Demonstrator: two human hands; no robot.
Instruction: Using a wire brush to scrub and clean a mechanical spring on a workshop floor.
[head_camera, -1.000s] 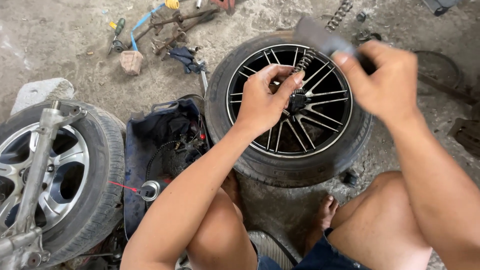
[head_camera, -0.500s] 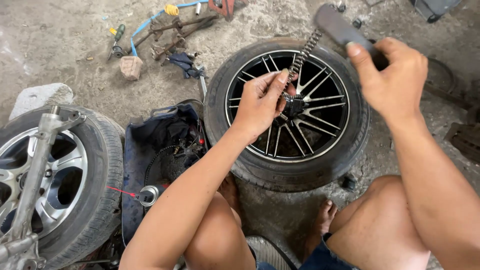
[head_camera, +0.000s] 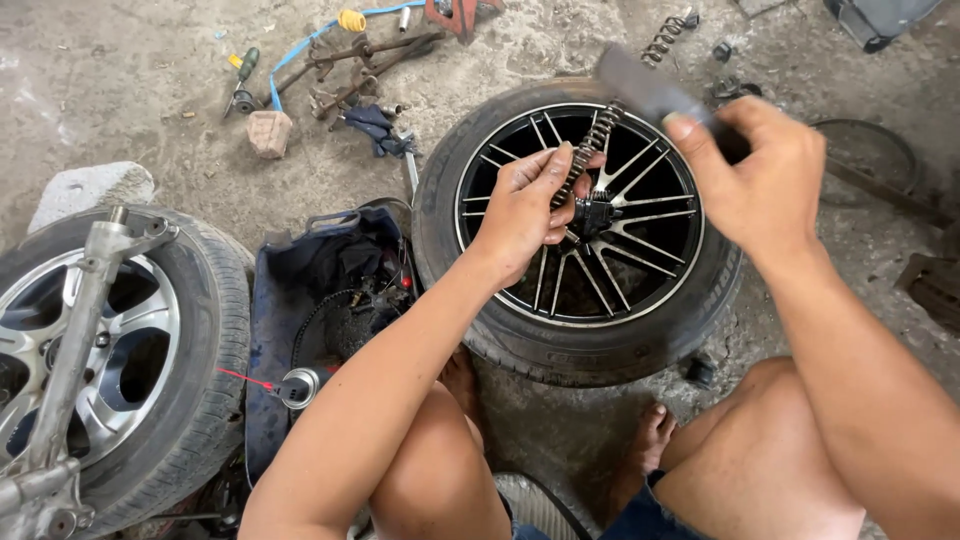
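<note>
Floor: rough grey concrete ground (head_camera: 120, 90), dusty, with tools scattered along the top of the frame.
Wheel in front: black tyre with a black multi-spoke alloy rim (head_camera: 580, 225), lying flat at centre right, between my knees and the tool litter.
Left hand: my left hand (head_camera: 525, 210) sits over the rim's hub, fingers curled and pressed together around the lower end of a dark threaded metal rod (head_camera: 590, 145).
Right hand: my right hand (head_camera: 760, 180), upper right, fingers wrapped tight on a flat grey blurred tool (head_camera: 640, 90) meeting the rod's top.
Beside me: a blue open tool bag (head_camera: 300, 300) at centre left; a second tyre with a silver rim (head_camera: 100, 360) at lower left, a metal strut across it.
Risk: I judge the tool may glance off the thin rod and catch my left fingers.
</note>
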